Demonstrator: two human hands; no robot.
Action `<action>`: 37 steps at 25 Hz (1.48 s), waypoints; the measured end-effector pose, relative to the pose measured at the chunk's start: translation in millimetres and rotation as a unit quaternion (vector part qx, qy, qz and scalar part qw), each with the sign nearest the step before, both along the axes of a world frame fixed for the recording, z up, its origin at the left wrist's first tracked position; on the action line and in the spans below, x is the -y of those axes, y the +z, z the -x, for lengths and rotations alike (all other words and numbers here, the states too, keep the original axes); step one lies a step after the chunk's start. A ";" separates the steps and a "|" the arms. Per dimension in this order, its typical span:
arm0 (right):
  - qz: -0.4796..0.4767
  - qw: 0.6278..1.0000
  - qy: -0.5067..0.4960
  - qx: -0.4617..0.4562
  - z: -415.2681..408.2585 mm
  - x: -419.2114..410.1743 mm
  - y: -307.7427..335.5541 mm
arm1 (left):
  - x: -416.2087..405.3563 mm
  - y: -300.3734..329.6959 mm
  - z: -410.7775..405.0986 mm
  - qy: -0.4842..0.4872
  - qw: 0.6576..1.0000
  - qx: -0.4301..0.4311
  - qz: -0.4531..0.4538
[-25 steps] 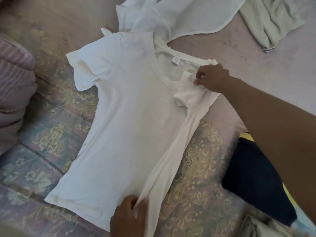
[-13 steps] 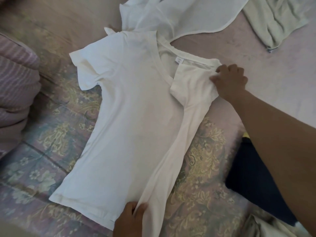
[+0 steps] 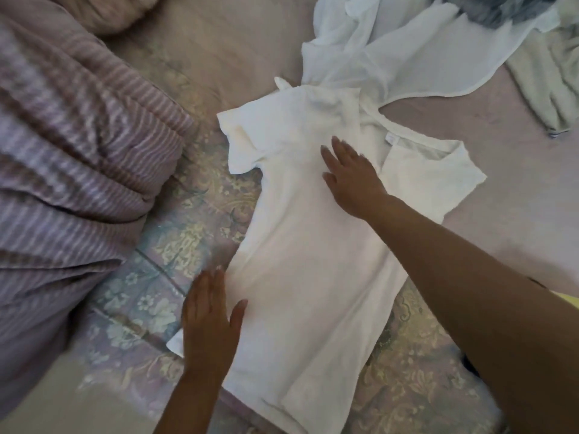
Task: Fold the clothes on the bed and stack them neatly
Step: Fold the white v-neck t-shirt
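T-shirt (image 3: 313,277): a white short-sleeved top is being spread face up on the patterned bedspread (image 3: 175,245), near the middle of the bed, with its neck pointing away and its hem toward the person.
Left hand (image 3: 210,321): it is being laid flat, fingers straight and close together, over the shirt's lower left edge; nothing is being gripped.
Right hand (image 3: 351,173): it is being pressed palm down on the chest just beside the neckline, fingers spread and straight; no cloth is being pinched.
Feel of the cloth: it is being judged as thin, light and limp, since it is draping over every ripple of the bedspread and a fold is being held along the right side without springing back.
Slip: little sliding is being expected on the textured bedspread, though the cloth is likely to bunch if it is being dragged rather than lifted.
Where to take hold: the shoulder seam and the hem corner on one side are being judged the best pinch points, so that a straight edge is being carried over together.
Sleeves: the left sleeve (image 3: 241,142) is being left sticking out, slightly crumpled; the right sleeve (image 3: 460,173) is lying flat.
Other clothes: a sheer white garment (image 3: 407,57) is touching the collar end, and a pale green piece (image 3: 548,89) is lying well apart at the far right.
Bedding: a striped duvet (image 3: 78,151) is being left heaped to the left.
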State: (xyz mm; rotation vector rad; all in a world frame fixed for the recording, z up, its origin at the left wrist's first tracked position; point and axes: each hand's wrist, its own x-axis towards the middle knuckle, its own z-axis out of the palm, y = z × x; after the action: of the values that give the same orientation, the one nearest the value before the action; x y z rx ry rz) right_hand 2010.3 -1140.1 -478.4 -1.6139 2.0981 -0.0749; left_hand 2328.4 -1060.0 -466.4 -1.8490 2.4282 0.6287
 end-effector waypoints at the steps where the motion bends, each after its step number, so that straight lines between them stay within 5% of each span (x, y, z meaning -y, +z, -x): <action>1: -0.024 1.000 0.016 0.007 -12.9 19.1 -3.7 | 3.5 -3.7 0.2 -0.038 0.999 0.011 0.003; 3: -0.075 0.997 0.034 0.001 -36.9 49.9 -10.0 | -7.4 -10.8 -7.4 -0.109 0.993 0.035 0.005; 6: -0.004 0.998 -0.058 -0.014 -71.8 78.8 -15.1 | -10.6 -17.7 -20.1 -0.112 0.993 0.011 -0.033; 9: 0.047 0.996 -0.043 -0.064 -106.3 109.2 -18.4 | 7.7 -22.6 -19.4 -0.044 0.997 -0.016 -0.057; 14: -0.067 0.993 -0.028 -0.088 -137.1 146.0 -29.1 | 25.5 -18.4 -18.2 0.113 0.971 -0.030 -0.210; 17: 0.067 0.992 -0.102 -0.020 -122.0 146.2 -18.6 | 38.9 -11.3 -8.4 0.132 0.956 0.002 -0.260; 19: 0.154 0.938 -0.275 0.142 -101.6 139.3 -4.3 | 35.2 -3.0 -5.0 0.132 0.954 -0.052 -0.264; 23: 0.215 0.730 -0.566 0.317 -30.9 88.8 12.1 | 1.7 18.5 9.2 -0.002 0.978 -0.111 -0.176; 25: 0.171 0.700 -0.603 0.343 -2.9 54.0 14.4 | -15.2 24.9 17.2 -0.121 0.985 -0.100 -0.076; 27: 0.137 0.689 -0.611 0.365 12.5 35.1 13.2 | -25.3 20.6 13.7 -0.207 0.977 -0.015 0.048; 30: 0.123 0.683 -0.604 0.391 27.9 42.6 5.6 | -37.2 12.5 -0.1 -0.248 0.958 0.100 0.101; 34: 0.147 0.771 -0.583 0.208 45.7 40.6 2.1 | -39.1 5.2 -17.2 -0.256 0.946 0.151 0.128; 37: 0.068 0.794 -0.585 0.154 49.9 16.9 -3.9 | -32.5 2.5 -22.3 -0.250 0.949 0.141 0.131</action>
State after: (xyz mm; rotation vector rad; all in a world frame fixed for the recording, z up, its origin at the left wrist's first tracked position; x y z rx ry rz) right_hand 1960.4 -1156.9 -482.3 -0.0872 2.4857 -0.8364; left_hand 2350.7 -1027.6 -463.9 -1.1826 2.7054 0.0076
